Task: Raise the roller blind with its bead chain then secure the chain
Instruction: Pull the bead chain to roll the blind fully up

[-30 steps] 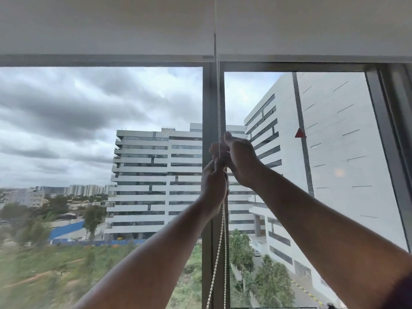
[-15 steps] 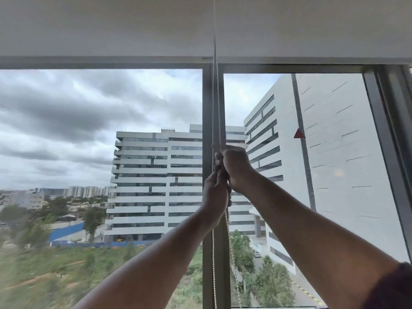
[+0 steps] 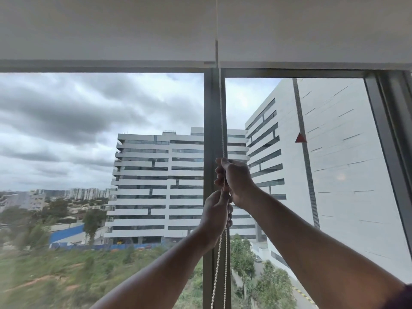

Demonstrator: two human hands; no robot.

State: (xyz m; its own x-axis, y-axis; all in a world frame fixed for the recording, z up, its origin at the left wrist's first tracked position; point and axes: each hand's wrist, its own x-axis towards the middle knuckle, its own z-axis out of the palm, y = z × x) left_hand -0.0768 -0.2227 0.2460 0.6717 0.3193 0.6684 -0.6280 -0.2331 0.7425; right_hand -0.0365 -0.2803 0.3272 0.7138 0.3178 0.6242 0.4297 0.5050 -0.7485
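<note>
Two white roller blinds cover the top of the window; their bottom edges hang level with the upper frame. A white bead chain runs down from the gap between them, in front of the grey centre mullion. My right hand is closed around the chain at mid height. My left hand grips it directly below, touching the right hand. Below the hands the chain hangs as two loose strands that run out of the bottom of the view.
The window's right frame slants down at the far right. Outside the glass are white buildings, trees and a cloudy sky. A red triangle sticker sits on the right pane.
Both hands have moved down the chain by a small amount, staying closed on it. The blinds' bottom edges look a little higher against the frame.
</note>
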